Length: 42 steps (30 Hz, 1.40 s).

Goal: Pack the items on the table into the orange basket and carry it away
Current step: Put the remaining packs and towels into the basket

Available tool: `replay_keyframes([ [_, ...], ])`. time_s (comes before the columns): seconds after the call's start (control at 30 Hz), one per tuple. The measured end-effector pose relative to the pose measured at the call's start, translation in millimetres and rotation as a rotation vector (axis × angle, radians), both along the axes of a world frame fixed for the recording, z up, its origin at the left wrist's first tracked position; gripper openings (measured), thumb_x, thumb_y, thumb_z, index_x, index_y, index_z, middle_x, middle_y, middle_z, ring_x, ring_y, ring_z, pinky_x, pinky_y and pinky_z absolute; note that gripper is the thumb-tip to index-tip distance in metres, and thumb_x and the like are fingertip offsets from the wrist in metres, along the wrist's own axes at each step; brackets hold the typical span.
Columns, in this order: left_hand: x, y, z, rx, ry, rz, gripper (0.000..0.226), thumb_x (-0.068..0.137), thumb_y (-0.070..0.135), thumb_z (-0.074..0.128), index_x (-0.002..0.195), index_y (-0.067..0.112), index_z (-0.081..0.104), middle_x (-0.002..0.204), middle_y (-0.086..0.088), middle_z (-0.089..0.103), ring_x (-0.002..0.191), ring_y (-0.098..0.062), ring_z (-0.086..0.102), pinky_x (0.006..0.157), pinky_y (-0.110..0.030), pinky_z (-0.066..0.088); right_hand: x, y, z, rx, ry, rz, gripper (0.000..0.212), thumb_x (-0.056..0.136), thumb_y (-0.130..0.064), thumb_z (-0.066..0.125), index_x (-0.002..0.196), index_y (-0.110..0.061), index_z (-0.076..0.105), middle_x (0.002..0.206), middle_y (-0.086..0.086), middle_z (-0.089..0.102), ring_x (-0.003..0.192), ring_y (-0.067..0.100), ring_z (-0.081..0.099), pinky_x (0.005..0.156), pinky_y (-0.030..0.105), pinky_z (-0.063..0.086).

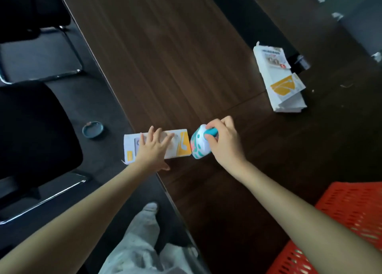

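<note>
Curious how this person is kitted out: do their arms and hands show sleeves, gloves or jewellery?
No sleeves are in view; everything is bare up to the picture's edge. The left hand and right hand wear no gloves. I can make out no watch, bracelet or rings, though the picture is slightly blurred.

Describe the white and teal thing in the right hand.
The white and teal object is rounded and plastic-looking: a white body with teal spots, a pink mark and a teal top part, which the right hand grips. It appears to sit on the dark wooden table, beside the yellow end of a flat package.
</note>
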<state>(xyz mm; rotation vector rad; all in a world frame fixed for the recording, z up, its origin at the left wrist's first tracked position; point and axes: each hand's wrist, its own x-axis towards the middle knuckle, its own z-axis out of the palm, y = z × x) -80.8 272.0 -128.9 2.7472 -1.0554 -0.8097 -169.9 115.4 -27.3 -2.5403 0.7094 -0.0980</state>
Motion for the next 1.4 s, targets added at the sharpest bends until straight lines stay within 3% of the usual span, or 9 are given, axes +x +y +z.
replay_keyframes([
  [0.17, 2, -13, 0, -0.049, -0.086, 0.042, 0.086, 0.075, 0.035, 0.069, 0.147, 0.031, 0.021, 0.143, -0.007, 0.031, 0.138, -0.029, 0.026, 0.115, -0.060, 0.011, -7, -10, -3, 0.056, -0.071, -0.068, 0.011, 0.083, -0.007, 0.067, 0.092, -0.005, 0.061, 0.098, -0.002, 0.043, 0.086, 0.012, 0.054, 0.078, 0.028, 0.053],
  [0.47, -4, -92, 106, -0.223, -0.193, -0.086, 0.088, 0.069, 0.042, 0.072, 0.145, 0.036, 0.027, 0.138, -0.005, 0.037, 0.131, -0.028, 0.034, 0.113, -0.050, 0.020, -69, -82, 74, 0.105, -0.227, -0.261, 0.016, 0.082, -0.010, 0.069, 0.080, -0.019, 0.055, 0.088, -0.008, 0.045, 0.090, 0.025, 0.064, 0.076, 0.044, 0.058],
  [0.57, -28, -137, 163, -0.312, -0.259, -0.181, 0.087, 0.070, 0.043, 0.070, 0.145, 0.036, 0.027, 0.139, -0.004, 0.037, 0.130, -0.027, 0.035, 0.112, -0.045, 0.022, -112, -108, 126, 0.033, -0.342, -0.324, 0.022, 0.080, -0.008, 0.070, 0.077, -0.023, 0.053, 0.085, -0.012, 0.043, 0.089, 0.027, 0.064, 0.074, 0.046, 0.059],
  [0.77, -115, -220, 258, -0.477, -0.349, -0.432, 0.090, 0.072, 0.049, 0.068, 0.147, 0.036, 0.020, 0.141, -0.005, 0.034, 0.133, -0.028, 0.033, 0.114, -0.048, 0.022, -235, -140, 225, -0.228, -0.586, -0.469, 0.022, 0.076, -0.002, 0.071, 0.077, -0.021, 0.060, 0.077, -0.010, 0.043, 0.074, 0.032, 0.063, 0.063, 0.047, 0.058],
  [0.93, -220, -273, 305, -0.612, -0.344, -0.662, 0.095, 0.068, 0.049, 0.073, 0.146, 0.037, 0.020, 0.142, -0.007, 0.034, 0.132, -0.030, 0.034, 0.112, -0.048, 0.025, -353, -137, 279, -0.364, -0.685, -0.614, 0.012, 0.074, -0.018, 0.062, 0.073, -0.029, 0.059, 0.082, 0.009, 0.056, 0.063, 0.027, 0.063, 0.060, 0.039, 0.058],
  [1.03, -277, -283, 310, -0.648, -0.298, -0.795, 0.092, 0.069, 0.050, 0.072, 0.146, 0.036, 0.024, 0.142, -0.007, 0.036, 0.131, -0.031, 0.036, 0.113, -0.048, 0.027, -415, -128, 277, -0.322, -0.647, -0.694, 0.019, 0.075, -0.017, 0.064, 0.067, -0.033, 0.057, 0.079, 0.016, 0.060, 0.054, 0.010, 0.058, 0.049, 0.018, 0.050],
  [1.2, -347, -300, 296, -0.628, -0.310, -0.954, 0.093, 0.070, 0.048, 0.072, 0.148, 0.034, 0.024, 0.141, -0.008, 0.037, 0.129, -0.031, 0.037, 0.115, -0.053, 0.020, -490, -117, 221, -0.053, -0.470, -0.730, 0.035, 0.085, 0.000, 0.064, 0.070, -0.031, 0.060, 0.056, -0.013, 0.062, 0.047, -0.002, 0.055, 0.049, 0.015, 0.047],
  [1.3, -369, -304, 285, -0.591, -0.292, -0.986, 0.093, 0.069, 0.047, 0.073, 0.148, 0.032, 0.025, 0.140, -0.008, 0.038, 0.129, -0.032, 0.037, 0.117, -0.053, 0.017, -506, -118, 176, 0.180, -0.374, -0.720, 0.029, 0.088, 0.003, 0.059, 0.074, -0.023, 0.063, 0.066, -0.010, 0.063, 0.051, -0.008, 0.056, 0.050, 0.010, 0.045],
  [1.4, -376, -306, 276, -0.583, -0.302, -0.998, 0.091, 0.069, 0.048, 0.072, 0.147, 0.029, 0.030, 0.138, -0.011, 0.040, 0.126, -0.035, 0.039, 0.115, -0.054, 0.020, -500, -122, 128, 0.374, -0.242, -0.673, 0.013, 0.090, 0.000, 0.057, 0.093, -0.003, 0.069, 0.073, -0.007, 0.063, 0.054, -0.012, 0.058, 0.050, 0.008, 0.044],
])
